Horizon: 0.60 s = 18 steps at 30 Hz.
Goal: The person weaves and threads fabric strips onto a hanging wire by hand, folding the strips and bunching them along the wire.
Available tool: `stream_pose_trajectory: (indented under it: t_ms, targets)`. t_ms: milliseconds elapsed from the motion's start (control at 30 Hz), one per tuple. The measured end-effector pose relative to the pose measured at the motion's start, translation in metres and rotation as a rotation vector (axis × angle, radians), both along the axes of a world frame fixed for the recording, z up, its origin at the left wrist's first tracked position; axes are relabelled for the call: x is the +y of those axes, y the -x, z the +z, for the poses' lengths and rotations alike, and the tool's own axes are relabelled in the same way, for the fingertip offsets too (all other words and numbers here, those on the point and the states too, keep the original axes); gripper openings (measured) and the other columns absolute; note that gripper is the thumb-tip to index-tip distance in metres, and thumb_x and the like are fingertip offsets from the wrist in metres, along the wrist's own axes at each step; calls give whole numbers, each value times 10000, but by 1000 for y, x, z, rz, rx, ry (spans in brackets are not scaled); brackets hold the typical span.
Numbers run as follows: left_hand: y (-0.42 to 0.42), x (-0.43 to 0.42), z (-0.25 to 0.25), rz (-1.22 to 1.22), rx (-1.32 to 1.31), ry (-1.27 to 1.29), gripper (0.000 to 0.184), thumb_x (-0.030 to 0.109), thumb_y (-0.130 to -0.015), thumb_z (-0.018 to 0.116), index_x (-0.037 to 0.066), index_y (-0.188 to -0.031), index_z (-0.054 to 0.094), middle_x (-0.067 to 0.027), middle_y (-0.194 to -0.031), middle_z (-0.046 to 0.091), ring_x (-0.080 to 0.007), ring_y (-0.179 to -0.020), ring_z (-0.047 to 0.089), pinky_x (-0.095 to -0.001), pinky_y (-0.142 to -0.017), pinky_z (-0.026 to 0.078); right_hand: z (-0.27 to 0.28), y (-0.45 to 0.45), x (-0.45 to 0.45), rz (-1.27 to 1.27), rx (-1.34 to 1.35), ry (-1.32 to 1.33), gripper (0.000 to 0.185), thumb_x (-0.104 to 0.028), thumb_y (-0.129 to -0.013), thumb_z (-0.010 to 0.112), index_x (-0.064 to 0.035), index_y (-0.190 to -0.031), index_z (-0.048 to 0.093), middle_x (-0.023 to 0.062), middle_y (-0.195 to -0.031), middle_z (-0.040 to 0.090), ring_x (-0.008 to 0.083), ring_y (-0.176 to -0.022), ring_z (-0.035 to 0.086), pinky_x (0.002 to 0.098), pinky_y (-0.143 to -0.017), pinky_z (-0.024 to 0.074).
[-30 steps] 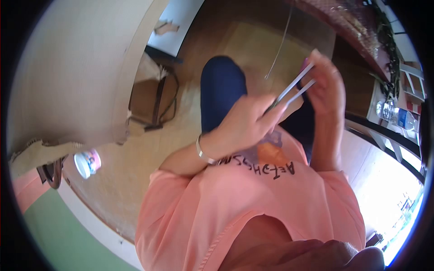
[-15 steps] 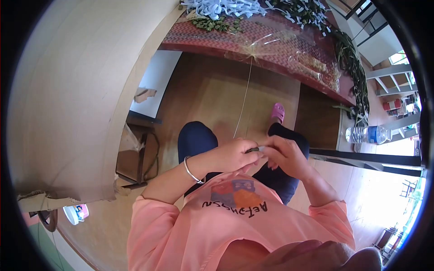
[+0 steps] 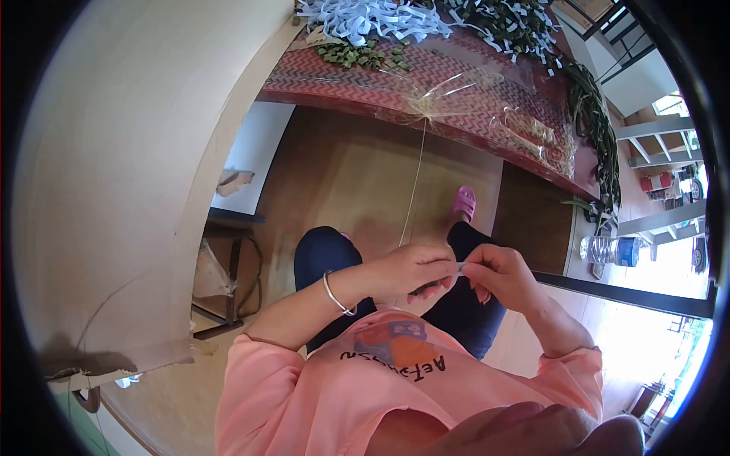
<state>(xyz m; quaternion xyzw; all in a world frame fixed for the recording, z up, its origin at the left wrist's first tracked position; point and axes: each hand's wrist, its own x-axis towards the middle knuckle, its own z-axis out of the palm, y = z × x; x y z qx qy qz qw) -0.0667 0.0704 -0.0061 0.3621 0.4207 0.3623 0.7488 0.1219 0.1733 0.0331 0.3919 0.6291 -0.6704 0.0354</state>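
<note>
My left hand [image 3: 417, 272], with a silver bangle [image 3: 331, 293] at its wrist, is closed, fingers curled over something dark green [image 3: 418, 290] that is mostly hidden. Its fingertips meet a small white strip [image 3: 461, 267]. From the right, my right hand [image 3: 498, 277] pinches that strip between thumb and forefinger. A thin pale string [image 3: 414, 182] runs taut from a spread bundle of yellowish fibres [image 3: 427, 110] at the table edge down to my left hand, where its end is hidden.
On the red woven mat [image 3: 342, 87] lie pale blue-white strips [image 3: 372, 19], cut green leaf pieces [image 3: 361, 55] and a dark-green-and-white heap [image 3: 502, 26]. Long leaves [image 3: 597, 129] hang at the right, near a water bottle [image 3: 608, 251]. A large pale panel [image 3: 122, 175] stands left.
Both hands have moved slightly right and down. The white strip now shows between my fingertips, and the dark green thing sits lower, under my left fingers. The view has shifted a little.
</note>
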Motion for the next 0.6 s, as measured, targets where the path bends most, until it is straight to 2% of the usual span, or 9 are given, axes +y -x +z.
stream_pose_trajectory:
  t_ms: [100,133,233,300,333,367,400,467,600]
  targets:
    - [-3,5,-10,23,57,-62,201,209,-930,514,25,-993,564,-51,-817,594,-116,-677,543,-206,-615,421,6,11,19,25,-115,-55,103,-107,-863,569,-15,-819,586,28,-584,539,86,-460,479,195,-440,392]
    - [-3,6,-10,231,107,-145,198,187,-927,512,25,-1034,553,-62,-889,590,-129,-740,550,-218,-667,424,17,21,34,31,-179,-144,100,-113,-864,564,-25,-830,595,28,-604,547,88,-484,489,205,-452,400]
    - [-4,12,-10,852,255,-392,256,123,-919,505,26,-1156,520,-97,-1105,576,-168,-932,570,-254,-822,432,29,52,99,-88,-43,-484,162,-196,-862,565,-43,-822,599,20,-643,555,92,-502,482,198,-469,382]
    - [3,4,-8,796,244,-385,276,105,-915,500,24,-1179,507,-102,-1148,554,-180,-965,564,-264,-846,427,33,77,169,-180,177,-562,279,-334,-856,548,-85,-733,571,-7,-575,510,90,-476,435,224,-454,321]
    - [10,-3,-7,738,234,-378,298,87,-911,495,21,-1201,494,-107,-1191,533,-192,-998,557,-274,-870,421,36,92,210,-178,180,-811,324,-366,-859,532,-86,-700,575,-7,-553,501,91,-463,406,228,-451,301]
    - [16,-9,-6,682,225,-368,321,69,-906,491,19,-1224,480,-112,-1234,511,-203,-1031,551,-284,-893,415,36,105,264,-228,264,-729,352,-381,-863,513,-88,-680,580,-5,-544,499,95,-454,378,231,-449,275]
    - [19,-12,-6,625,218,-357,346,51,-902,486,17,-1247,467,-117,-1277,490,-215,-1064,545,-294,-917,410,35,121,333,-287,162,-772,324,-335,-869,545,-74,-679,580,6,-590,549,97,-472,438,210,-449,338]
    - [21,-13,-8,652,201,-304,343,51,-900,496,17,-1240,473,-114,-1230,510,-201,-1047,549,-285,-904,417,54,154,384,-590,507,-396,246,-268,-880,576,-64,-755,629,9,-632,581,57,-534,501,139,-469,393]
    - [29,-13,-15,699,139,-150,331,51,-892,526,16,-1220,493,-104,-1090,570,-159,-997,563,-261,-863,440,27,132,420,-560,380,-468,229,-261,-872,588,-50,-795,629,12,-670,596,56,-536,510,133,-477,407]
